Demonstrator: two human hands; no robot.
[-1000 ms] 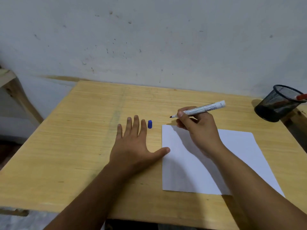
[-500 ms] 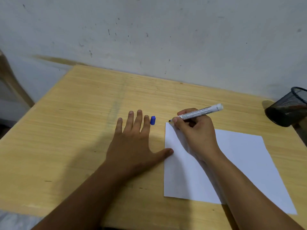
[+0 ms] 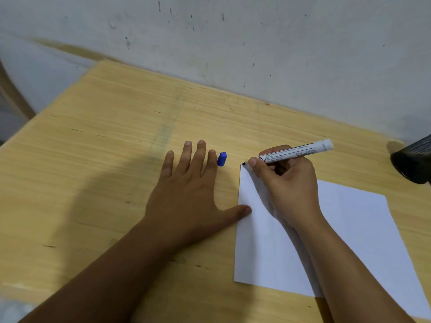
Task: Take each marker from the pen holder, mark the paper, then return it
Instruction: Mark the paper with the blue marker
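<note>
The fingers (image 3: 256, 164) of the right hand (image 3: 288, 190) are clamped round the white barrel of a marker (image 3: 294, 152), thumb and forefinger pinching it just behind the nib. The marker slants up and away from the paper (image 3: 349, 229), its dark tip down at the paper's far left corner, touching or nearly so; which cannot be told. Its blunt white tail end points toward the pen holder (image 3: 414, 163). The right wrist and forearm lie across the paper.

The left hand (image 3: 186, 197) lies palm down on the wooden surface (image 3: 105, 159) just left of the paper, fingers spread apart and flat, gripping nothing. Its thumb tip rests at the paper's left edge, touching it. A small blue cap (image 3: 221, 159) lies on the surface just beyond the paper's far left corner, right beside the left forefinger.

The pen holder, a dark mesh cup, sits well off the paper's far right corner, cut by the frame edge.
</note>
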